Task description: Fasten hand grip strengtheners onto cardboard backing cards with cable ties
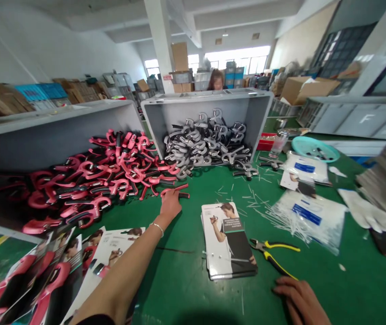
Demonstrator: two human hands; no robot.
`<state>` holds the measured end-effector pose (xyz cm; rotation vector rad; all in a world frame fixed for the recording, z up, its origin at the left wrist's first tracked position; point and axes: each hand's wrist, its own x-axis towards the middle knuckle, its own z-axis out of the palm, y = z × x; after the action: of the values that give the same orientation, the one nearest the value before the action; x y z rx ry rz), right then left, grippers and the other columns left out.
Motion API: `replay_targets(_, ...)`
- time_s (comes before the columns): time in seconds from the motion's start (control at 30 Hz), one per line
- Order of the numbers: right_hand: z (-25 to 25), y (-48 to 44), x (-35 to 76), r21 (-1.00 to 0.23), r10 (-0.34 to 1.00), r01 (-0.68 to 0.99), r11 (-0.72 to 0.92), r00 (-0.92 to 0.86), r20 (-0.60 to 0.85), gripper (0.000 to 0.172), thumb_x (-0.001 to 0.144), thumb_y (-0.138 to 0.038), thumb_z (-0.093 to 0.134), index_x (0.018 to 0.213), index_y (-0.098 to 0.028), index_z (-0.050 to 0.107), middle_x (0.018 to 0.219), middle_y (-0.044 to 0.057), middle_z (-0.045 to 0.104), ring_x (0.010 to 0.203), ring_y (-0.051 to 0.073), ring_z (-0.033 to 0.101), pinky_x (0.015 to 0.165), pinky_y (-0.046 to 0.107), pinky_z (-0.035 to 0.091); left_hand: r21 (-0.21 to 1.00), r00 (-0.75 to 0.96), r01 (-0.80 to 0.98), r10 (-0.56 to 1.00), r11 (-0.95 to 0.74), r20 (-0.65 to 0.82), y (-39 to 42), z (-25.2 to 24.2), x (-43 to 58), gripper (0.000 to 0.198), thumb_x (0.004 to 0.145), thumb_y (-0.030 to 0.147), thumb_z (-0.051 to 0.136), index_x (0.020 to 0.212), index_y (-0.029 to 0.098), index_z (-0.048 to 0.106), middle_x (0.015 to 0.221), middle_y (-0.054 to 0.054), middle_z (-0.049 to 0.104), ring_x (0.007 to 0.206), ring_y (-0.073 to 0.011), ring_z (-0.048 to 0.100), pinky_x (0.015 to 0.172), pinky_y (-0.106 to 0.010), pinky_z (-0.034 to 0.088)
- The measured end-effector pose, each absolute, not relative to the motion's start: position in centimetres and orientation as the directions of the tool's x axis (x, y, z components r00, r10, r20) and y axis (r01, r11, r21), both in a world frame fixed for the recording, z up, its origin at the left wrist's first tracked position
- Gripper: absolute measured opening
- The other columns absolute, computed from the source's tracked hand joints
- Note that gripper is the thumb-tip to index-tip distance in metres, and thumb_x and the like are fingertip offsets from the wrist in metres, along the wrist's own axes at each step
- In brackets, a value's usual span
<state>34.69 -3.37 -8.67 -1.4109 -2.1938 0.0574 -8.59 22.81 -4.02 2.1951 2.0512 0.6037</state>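
My left hand (170, 203) reaches forward to the edge of the pink clamp pile (121, 167), its fingers closed round a pink clamp (183, 195) with black grips. My right hand (299, 298) rests at the lower right on the green table, fingers spread, beside the yellow-handled pliers (277, 257); the fingertips are close to one pliers handle. Between the hands lies a stack of printed cards (227, 241). Clamps mounted on cards (52, 280) lie at the lower left, partly behind my left forearm.
Grey clamps (206, 140) fill a tipped grey crate (265, 108). White ties (289, 221) and plastic bags (328, 221) lie right, near a turquoise plate (314, 149). A grey crate marked F (365, 118) stands behind. A person (216, 80) is beyond the crates.
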Motion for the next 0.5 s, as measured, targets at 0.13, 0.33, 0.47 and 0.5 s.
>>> replay_targets(0.13,-8.0,-0.9,33.8,-0.221,0.861,0.875,0.430,-0.324,0.393,0.033,0.090,-0.025,0.052,0.120,-0.029,0.065,0.132,0.007,0.060,0.107,0.027,0.058,0.091,0.042,0.047,0.313,0.175,0.921,0.964,-0.232,0.202,18.6,-3.6,-9.0,0.039,0.073,-0.002,0.046,0.105,0.012,0.064,0.116,-0.016,0.062,0.119,-0.0289,0.051,0.106,-0.046,0.039)
replay_targets(0.33,-8.3,2.2,36.2,-0.248,0.912,0.914,0.320,-0.226,0.342,0.038,0.093,-0.021,0.041,0.122,-0.025,0.065,0.125,0.010,0.061,0.098,0.026,0.058,0.090,0.045,0.044,0.345,0.286,0.879,0.944,-0.328,0.167,8.0,-2.5,-8.4,0.015,0.090,0.021,0.049,0.096,0.018,0.063,0.104,-0.011,0.064,0.110,-0.0259,0.056,0.102,-0.044,0.045)
replay_targets(0.47,-8.0,3.1,37.3,-0.287,0.904,0.935,0.207,-0.071,0.421,0.035,0.094,-0.030,0.039,0.113,-0.021,0.066,0.126,0.014,0.058,0.110,0.032,0.055,0.096,0.056,0.036,0.474,0.307,0.813,0.941,-0.338,0.144,0.8,-2.4,-6.3,0.014,0.091,0.024,0.050,0.099,0.024,0.061,0.111,-0.008,0.065,0.122,-0.0261,0.052,0.110,-0.047,0.038)
replay_targets(0.5,-7.5,3.2,37.1,-0.315,0.894,0.927,0.203,-0.044,0.446,0.034,0.093,-0.031,0.039,0.111,-0.021,0.066,0.127,0.015,0.057,0.113,0.034,0.054,0.098,0.057,0.035,0.486,0.278,0.814,0.948,-0.318,0.155,-0.6,-2.6,-5.7,0.015,0.091,0.024,0.050,0.101,0.026,0.061,0.115,-0.008,0.065,0.124,-0.0265,0.052,0.112,-0.048,0.035)
